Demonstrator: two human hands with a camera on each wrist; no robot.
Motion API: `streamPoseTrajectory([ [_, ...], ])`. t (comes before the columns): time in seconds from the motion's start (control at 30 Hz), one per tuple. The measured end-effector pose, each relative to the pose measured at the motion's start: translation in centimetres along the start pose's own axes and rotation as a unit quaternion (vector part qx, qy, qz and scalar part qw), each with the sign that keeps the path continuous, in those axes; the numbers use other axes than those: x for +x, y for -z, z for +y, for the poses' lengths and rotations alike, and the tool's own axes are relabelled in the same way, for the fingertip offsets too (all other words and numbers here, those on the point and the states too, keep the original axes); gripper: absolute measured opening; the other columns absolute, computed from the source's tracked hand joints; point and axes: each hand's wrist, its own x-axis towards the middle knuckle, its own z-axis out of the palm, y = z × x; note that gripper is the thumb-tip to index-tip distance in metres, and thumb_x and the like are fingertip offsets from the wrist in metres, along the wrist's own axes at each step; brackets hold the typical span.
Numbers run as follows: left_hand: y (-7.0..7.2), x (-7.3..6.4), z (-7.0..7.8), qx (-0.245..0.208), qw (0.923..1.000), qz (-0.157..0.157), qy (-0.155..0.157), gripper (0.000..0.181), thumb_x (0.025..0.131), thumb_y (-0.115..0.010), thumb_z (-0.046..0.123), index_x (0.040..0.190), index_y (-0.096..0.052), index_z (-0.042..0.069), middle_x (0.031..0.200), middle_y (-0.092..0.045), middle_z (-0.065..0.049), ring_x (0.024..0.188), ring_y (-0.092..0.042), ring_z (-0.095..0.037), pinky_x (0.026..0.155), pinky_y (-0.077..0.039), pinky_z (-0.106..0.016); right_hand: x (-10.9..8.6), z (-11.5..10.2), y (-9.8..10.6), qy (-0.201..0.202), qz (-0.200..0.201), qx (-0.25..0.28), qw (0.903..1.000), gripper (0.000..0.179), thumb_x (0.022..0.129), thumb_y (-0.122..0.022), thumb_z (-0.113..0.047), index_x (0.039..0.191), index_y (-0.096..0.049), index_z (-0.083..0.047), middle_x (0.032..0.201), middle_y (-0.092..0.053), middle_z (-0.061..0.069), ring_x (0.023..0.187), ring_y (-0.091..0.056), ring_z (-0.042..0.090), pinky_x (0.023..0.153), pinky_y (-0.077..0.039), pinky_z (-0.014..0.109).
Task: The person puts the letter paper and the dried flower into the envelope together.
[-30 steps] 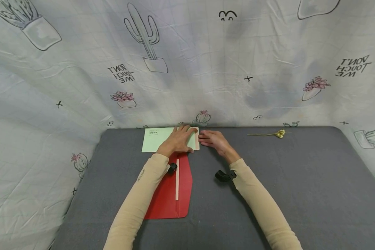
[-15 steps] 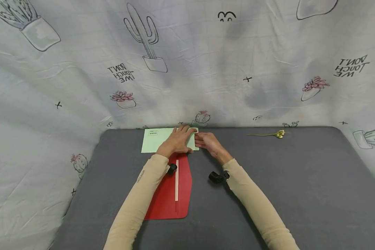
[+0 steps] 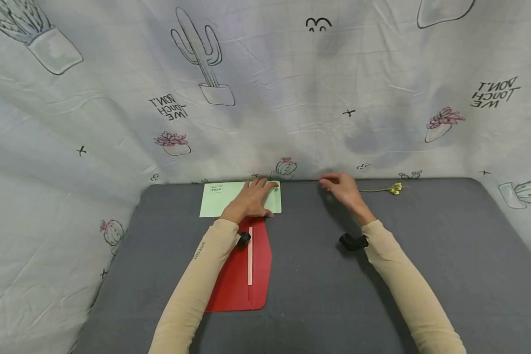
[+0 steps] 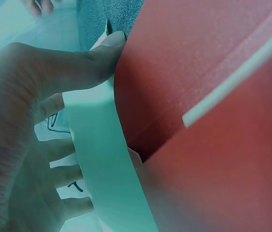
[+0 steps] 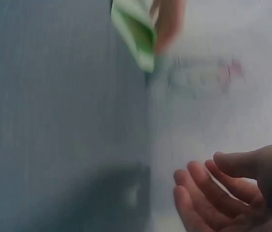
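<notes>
A pale green envelope (image 3: pixel 217 200) lies at the table's far edge, its printed box at upper left. My left hand (image 3: pixel 250 200) spans its right part, thumb on the near edge and fingers toward the far edge, gripping it. In the right wrist view the envelope's end (image 5: pixel 135 36) gapes slightly. My right hand (image 3: pixel 342 189) is apart from it, to the right, its fingers loosely bent with nothing between them. Below the left forearm lies a red envelope (image 3: pixel 230 290) with a white strip (image 3: pixel 250 255) along its flap, partly hidden by the sleeve.
A yellow-flowered stem (image 3: pixel 396 189) lies near the far edge, just right of my right hand. Behind the dark grey table (image 3: pixel 318 305) hangs a pale cloth (image 3: pixel 265 113) printed with cacti. Each wrist carries a black camera (image 3: pixel 353 242).
My right hand pushed a pinkish strip at the envelope's right end leftward, out of sight, then moved away to the right toward the flower stem. My left hand stayed in place.
</notes>
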Motion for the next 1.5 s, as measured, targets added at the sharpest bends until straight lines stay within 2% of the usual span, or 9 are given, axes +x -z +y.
streamPoseTrajectory([
  [0.1,-0.1,-0.1,0.0,-0.003,1.0,0.006,-0.003,0.086,0.078,-0.082,0.042,0.148,-0.038,0.018,0.15,-0.038,-0.014,0.141,-0.031,-0.033,0.114,-0.023,-0.058,-0.8,1.2,3.1,0.037,0.057,-0.083,0.9942,0.033,0.101,-0.055,-0.012,0.127,-0.06,0.008,0.122,-0.062,0.028,0.111,-0.06,0.042,0.091,-0.049,0.053],
  [0.23,-0.1,-0.2,-0.1,-0.007,0.9999,0.007,-0.004,0.085,0.078,-0.082,0.042,0.148,-0.038,0.018,0.149,-0.038,-0.014,0.141,-0.03,-0.033,0.114,-0.022,-0.059,-2.0,2.6,6.8,0.049,0.108,-0.127,0.9848,0.032,0.1,-0.056,-0.01,0.125,-0.061,0.009,0.121,-0.061,0.03,0.109,-0.059,0.044,0.089,-0.048,0.054],
  [0.47,-0.1,-0.4,-0.1,-0.007,1.0,0.006,0.001,0.085,0.078,-0.081,0.042,0.148,-0.039,0.018,0.15,-0.038,-0.014,0.142,-0.03,-0.033,0.114,-0.022,-0.058,-3.7,5.7,11.8,0.016,0.189,-0.187,0.9638,0.031,0.098,-0.061,-0.013,0.12,-0.065,0.009,0.114,-0.065,0.029,0.098,-0.061,0.039,0.07,-0.041,0.02],
  [0.6,-0.2,-0.5,-0.1,-0.007,0.9999,0.012,-0.003,0.084,0.077,-0.082,0.041,0.146,-0.04,0.017,0.147,-0.041,-0.014,0.14,-0.032,-0.033,0.113,-0.024,-0.059,-4.3,7.4,13.7,-0.025,0.202,-0.199,0.9585,0.036,0.099,-0.059,-0.02,0.12,-0.065,0.008,0.114,-0.065,0.03,0.095,-0.058,0.035,0.07,-0.04,0.023],
  [0.77,-0.4,-0.6,-0.1,-0.007,0.9999,0.013,-0.005,0.084,0.077,-0.082,0.041,0.146,-0.04,0.017,0.146,-0.041,-0.014,0.14,-0.032,-0.033,0.113,-0.024,-0.058,-4.8,8.6,14.7,-0.078,0.178,-0.193,0.9617,0.039,0.099,-0.06,-0.024,0.119,-0.065,0.009,0.11,-0.067,0.029,0.077,-0.058,0.009,0.062,-0.041,0.021],
  [0.9,-0.4,-0.7,0.1,-0.011,0.9998,0.016,-0.004,0.083,0.077,-0.082,0.04,0.146,-0.041,0.017,0.146,-0.042,-0.014,0.139,-0.033,-0.033,0.113,-0.024,-0.059,-4.9,8.9,14.9,-0.103,0.176,-0.166,0.9648,0.038,0.096,-0.064,-0.024,0.116,-0.067,0.009,0.082,-0.073,0.004,0.06,-0.055,-0.009,0.053,-0.042,0.014],
  [1.0,-0.4,-0.7,0.2,-0.015,0.9998,0.014,-0.003,0.083,0.078,-0.082,0.039,0.146,-0.04,0.017,0.147,-0.041,-0.015,0.14,-0.032,-0.033,0.113,-0.024,-0.059,-4.9,9.0,14.9,-0.106,0.183,-0.145,0.9667,0.038,0.096,-0.065,-0.023,0.115,-0.067,0.009,0.074,-0.068,-0.012,0.057,-0.054,-0.013,0.053,-0.043,0.012],
  [1.27,-0.4,-0.6,0.3,-0.016,0.9999,0.006,0.002,0.084,0.079,-0.081,0.04,0.148,-0.039,0.018,0.15,-0.038,-0.014,0.142,-0.03,-0.033,0.114,-0.022,-0.059,-5.1,9.2,14.6,-0.096,0.201,-0.129,0.9664,0.035,0.096,-0.064,-0.015,0.115,-0.066,0.014,0.079,-0.073,0.006,0.055,-0.052,-0.017,0.05,-0.045,0.01],
  [1.5,-0.2,-0.6,0.4,-0.006,0.9999,0.011,0.0,0.083,0.079,-0.081,0.041,0.147,-0.039,0.017,0.149,-0.039,-0.015,0.141,-0.031,-0.033,0.113,-0.024,-0.058,-5.3,9.6,14.7,-0.102,0.195,-0.099,0.9705,0.037,0.095,-0.065,-0.018,0.116,-0.065,0.013,0.061,-0.052,-0.036,0.057,-0.054,-0.017,0.053,-0.046,0.009],
])
